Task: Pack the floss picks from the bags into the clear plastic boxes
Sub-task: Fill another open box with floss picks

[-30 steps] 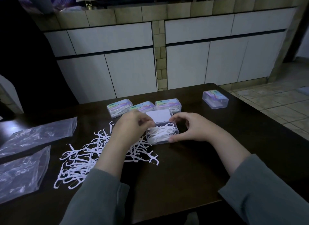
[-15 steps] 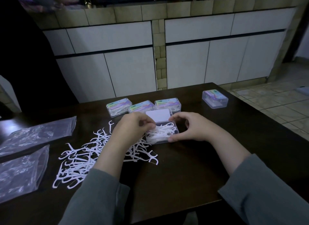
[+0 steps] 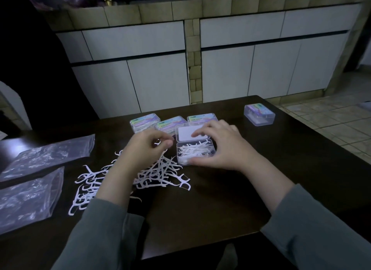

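Behind dark table (image 3: 210, 209), pale cabinets (image 3: 160, 78) and tiled floor (image 3: 331, 125).

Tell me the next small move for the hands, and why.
Probably carry the left hand right and drop its pinched white floss pick into the open clear plastic box. The right hand steadies that box, and many loose white picks remain on the dark table.

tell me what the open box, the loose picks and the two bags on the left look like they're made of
Open box: clear, rigid, glossy plastic by its look; the picks inside show through its walls.
Loose picks: white, matte, probably moulded plastic, thin with forked heads.
Bags: thin, clear plastic film, seemingly; crinkled, with scattered highlights, the dark table showing through.
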A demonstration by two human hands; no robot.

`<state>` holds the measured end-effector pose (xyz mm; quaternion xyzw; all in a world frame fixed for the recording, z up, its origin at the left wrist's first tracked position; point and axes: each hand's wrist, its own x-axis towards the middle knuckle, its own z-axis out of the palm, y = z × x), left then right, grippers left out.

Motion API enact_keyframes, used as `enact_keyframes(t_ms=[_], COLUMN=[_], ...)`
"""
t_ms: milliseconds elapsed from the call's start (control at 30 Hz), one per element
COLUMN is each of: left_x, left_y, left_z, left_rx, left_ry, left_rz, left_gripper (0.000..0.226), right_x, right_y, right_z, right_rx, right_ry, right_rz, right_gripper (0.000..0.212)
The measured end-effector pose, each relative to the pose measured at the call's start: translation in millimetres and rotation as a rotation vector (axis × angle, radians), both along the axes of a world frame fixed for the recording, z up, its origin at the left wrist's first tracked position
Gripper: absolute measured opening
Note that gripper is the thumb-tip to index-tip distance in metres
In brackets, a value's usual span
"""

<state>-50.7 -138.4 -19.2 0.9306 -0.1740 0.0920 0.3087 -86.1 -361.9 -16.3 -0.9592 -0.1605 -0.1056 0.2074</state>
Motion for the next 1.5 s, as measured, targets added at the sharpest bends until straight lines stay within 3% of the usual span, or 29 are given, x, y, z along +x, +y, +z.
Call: enact_keyframes(t_ms=[133, 367, 467, 533, 667, 733, 1100, 1500], left_x=[-13, -23, -23, -22, -19, -18, -21, -28], left_y=[31, 66, 71, 72, 71, 72, 72, 75], left_z=[2, -6, -8, -9, -14, -17, -17, -11], left_rx=[0.134, 0.22, 0.28, 0.282, 0.196, 0.196, 0.101, -0.166], left_ry=[-0.035, 0.156, 0.212, 0.204, 0.151, 0.141, 0.009, -0.148], left_rz=[-0.109, -0.087, -0.062, -0.037, -0.006, 0.003, 0.01, 0.026], left_gripper=[0.019, 0.078, 0.098, 0.089, 0.034, 0.024, 0.026, 0.013], right_x=[-18, -21, -9, -3, 1, 0, -1, 7], right_y=[40, 76, 82, 84, 85, 85, 92, 82], right_z=[3, 0, 3, 4, 1, -1, -12, -4], right_rx=[-0.13, -0.459, -0.555, -0.581, -0.506, -0.463, -0.483, -0.181], right_ry=[-0.043, -0.043, 0.005, 0.051, 0.002, -0.038, -0.089, -0.1], right_rz=[0.094, 0.107, 0.1, 0.111, 0.129, 0.124, 0.082, -0.058], right_gripper=[0.049, 0.087, 0.085, 0.075, 0.045, 0.034, 0.028, 0.024])
